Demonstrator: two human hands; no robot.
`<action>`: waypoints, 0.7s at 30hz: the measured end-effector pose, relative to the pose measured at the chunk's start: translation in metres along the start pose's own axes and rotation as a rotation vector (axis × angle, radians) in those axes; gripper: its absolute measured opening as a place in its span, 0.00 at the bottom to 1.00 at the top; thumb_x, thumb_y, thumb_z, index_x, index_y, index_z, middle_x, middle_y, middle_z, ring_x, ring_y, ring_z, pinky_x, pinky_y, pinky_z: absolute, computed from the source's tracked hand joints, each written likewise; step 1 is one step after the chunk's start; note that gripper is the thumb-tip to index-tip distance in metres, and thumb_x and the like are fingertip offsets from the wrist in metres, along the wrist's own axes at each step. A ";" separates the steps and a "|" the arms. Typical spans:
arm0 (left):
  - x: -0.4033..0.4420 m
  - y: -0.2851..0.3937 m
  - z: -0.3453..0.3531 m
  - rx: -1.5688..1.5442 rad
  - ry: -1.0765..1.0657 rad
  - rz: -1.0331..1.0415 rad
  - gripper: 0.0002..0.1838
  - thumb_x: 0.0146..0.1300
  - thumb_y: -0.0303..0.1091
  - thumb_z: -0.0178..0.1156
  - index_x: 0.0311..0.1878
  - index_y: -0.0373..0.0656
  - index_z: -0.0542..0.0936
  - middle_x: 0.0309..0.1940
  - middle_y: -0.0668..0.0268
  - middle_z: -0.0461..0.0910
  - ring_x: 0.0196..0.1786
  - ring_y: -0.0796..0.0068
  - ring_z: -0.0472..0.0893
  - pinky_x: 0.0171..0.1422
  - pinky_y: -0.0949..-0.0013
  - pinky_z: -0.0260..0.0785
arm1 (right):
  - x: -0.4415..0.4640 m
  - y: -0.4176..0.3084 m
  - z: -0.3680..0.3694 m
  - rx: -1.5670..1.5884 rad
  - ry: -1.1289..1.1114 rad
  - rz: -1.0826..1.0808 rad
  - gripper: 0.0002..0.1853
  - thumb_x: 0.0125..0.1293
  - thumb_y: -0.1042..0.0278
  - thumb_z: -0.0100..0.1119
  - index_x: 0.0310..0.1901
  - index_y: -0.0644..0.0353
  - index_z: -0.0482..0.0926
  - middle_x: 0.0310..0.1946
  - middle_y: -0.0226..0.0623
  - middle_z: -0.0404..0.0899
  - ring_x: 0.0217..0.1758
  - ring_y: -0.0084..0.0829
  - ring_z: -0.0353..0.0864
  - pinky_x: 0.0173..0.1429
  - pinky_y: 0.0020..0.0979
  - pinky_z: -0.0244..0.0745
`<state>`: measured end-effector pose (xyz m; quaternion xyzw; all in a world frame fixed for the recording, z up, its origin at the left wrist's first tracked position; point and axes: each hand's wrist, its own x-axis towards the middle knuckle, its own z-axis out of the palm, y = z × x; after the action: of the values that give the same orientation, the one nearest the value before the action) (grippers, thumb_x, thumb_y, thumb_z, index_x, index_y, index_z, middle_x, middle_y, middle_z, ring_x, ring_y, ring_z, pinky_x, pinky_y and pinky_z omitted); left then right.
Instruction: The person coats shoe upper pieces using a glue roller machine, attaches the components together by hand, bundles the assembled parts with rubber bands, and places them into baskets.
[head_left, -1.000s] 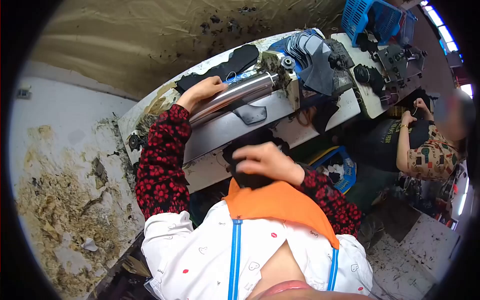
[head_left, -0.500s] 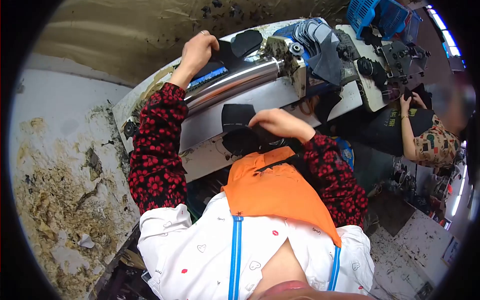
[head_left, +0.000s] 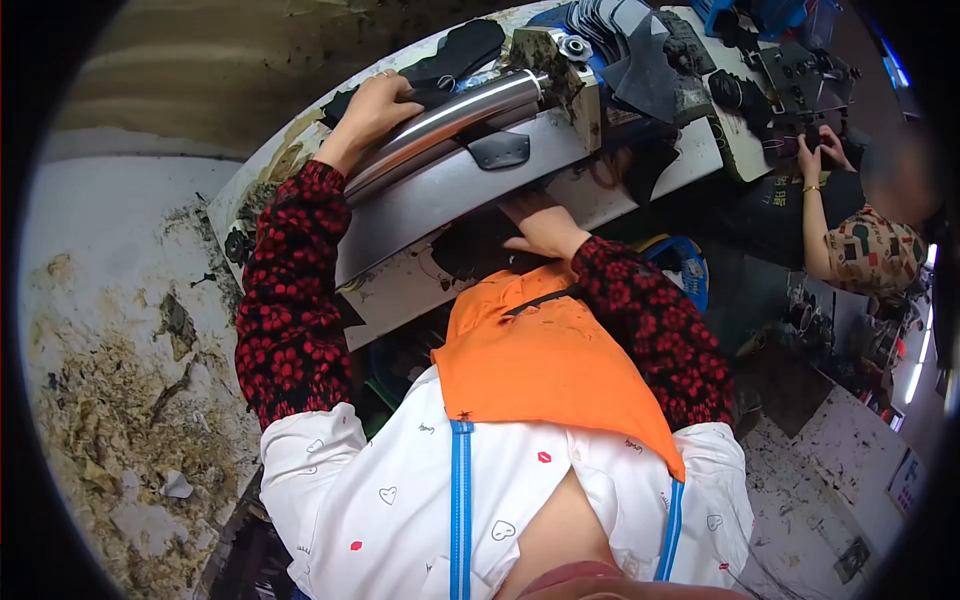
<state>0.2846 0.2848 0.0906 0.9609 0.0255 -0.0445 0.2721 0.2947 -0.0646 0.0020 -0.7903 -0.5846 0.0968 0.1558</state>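
Observation:
A shiny metal roller [head_left: 450,122] runs across a machine with a smooth grey metal plate [head_left: 400,225]. My left hand [head_left: 377,108] is at the roller's far side, its fingers bent over black pieces [head_left: 430,97]; whether it grips one cannot be made out. On the plate, against the roller, lies a small dark curved piece [head_left: 500,150]. My right hand [head_left: 545,226] rests on dark material [head_left: 470,248] at the machine's near edge, thumb apart from the fingers, whose tips are lost against the dark.
Grey and black cut pieces [head_left: 640,75] are piled right of the roller. A blue basket [head_left: 690,272] stands below the bench. At the right a co-worker [head_left: 865,225] sits by another machine [head_left: 805,80]. A stained white wall [head_left: 130,220] is at the left.
My left hand has come down closer to the roller. My right hand has drawn back from the plate to the dark material. A dark piece now lies against the roller.

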 end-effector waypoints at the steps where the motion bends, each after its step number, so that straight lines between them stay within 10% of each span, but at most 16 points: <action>1: -0.002 0.012 -0.007 -0.011 0.062 0.014 0.06 0.55 0.30 0.59 0.34 0.38 0.80 0.36 0.60 0.77 0.36 0.58 0.75 0.44 0.63 0.68 | 0.002 -0.003 0.001 -0.019 -0.040 -0.004 0.17 0.53 0.59 0.64 0.40 0.60 0.79 0.41 0.43 0.78 0.41 0.44 0.77 0.46 0.39 0.73; 7: -0.008 0.073 -0.032 -0.069 0.314 0.189 0.07 0.53 0.28 0.61 0.30 0.38 0.72 0.30 0.61 0.73 0.32 0.58 0.73 0.39 0.62 0.66 | 0.012 -0.024 0.016 -0.173 -0.175 -0.039 0.23 0.43 0.54 0.65 0.40 0.58 0.78 0.41 0.46 0.77 0.42 0.47 0.76 0.46 0.41 0.71; 14: 0.075 0.068 -0.071 0.105 0.445 -0.093 0.06 0.54 0.30 0.59 0.33 0.42 0.74 0.32 0.59 0.78 0.34 0.52 0.77 0.39 0.57 0.68 | 0.019 -0.036 0.039 -0.226 -0.129 0.184 0.18 0.39 0.58 0.63 0.33 0.58 0.80 0.35 0.46 0.79 0.35 0.46 0.74 0.46 0.42 0.68; 21: 0.111 0.234 -0.055 0.517 0.843 0.391 0.06 0.55 0.26 0.54 0.35 0.46 0.69 0.26 0.63 0.75 0.26 0.66 0.78 0.27 0.64 0.72 | 0.020 -0.031 0.034 -0.161 -0.018 -0.002 0.13 0.40 0.62 0.63 0.30 0.58 0.78 0.32 0.43 0.80 0.35 0.44 0.74 0.46 0.41 0.68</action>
<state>0.4164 0.1176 0.2485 0.9180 -0.0589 0.3922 -0.0040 0.2615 -0.0331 -0.0175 -0.7989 -0.5925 0.0565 0.0864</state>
